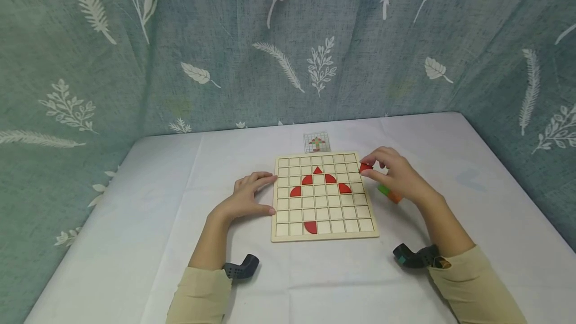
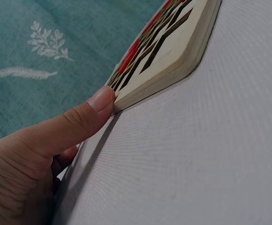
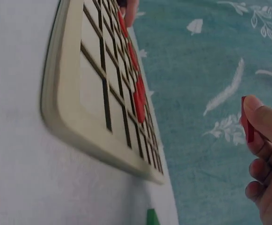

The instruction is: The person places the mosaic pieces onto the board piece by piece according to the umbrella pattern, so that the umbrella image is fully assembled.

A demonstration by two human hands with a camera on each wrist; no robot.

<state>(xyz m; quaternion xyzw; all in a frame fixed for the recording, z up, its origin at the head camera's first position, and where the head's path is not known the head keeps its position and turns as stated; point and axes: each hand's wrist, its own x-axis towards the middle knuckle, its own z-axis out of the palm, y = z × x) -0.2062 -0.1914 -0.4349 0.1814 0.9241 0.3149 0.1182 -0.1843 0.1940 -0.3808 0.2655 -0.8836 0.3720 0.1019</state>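
A wooden grid board (image 1: 326, 238) lies flat on the table, with several red quarter-circle tiles (image 1: 310, 227) and a red triangle tile (image 1: 318, 170) set in its squares. My left hand (image 1: 245, 196) rests at the board's left edge, thumb and fingers spread apart; the left wrist view has the thumb (image 2: 86, 112) against the rim. Beside the board's upper right edge, my right hand (image 1: 396, 174) pinches a red tile (image 3: 247, 121) between thumb and fingers, raised off the table. The fingers cover part of that tile's outline.
Behind the board lies a small printed pattern card (image 1: 317, 142). Green (image 1: 383, 190) and orange (image 1: 395, 197) pieces lie right of the board, partly under my right forearm. A leaf-patterned curtain (image 1: 288, 44) hangs behind the white-covered table (image 1: 180, 224).
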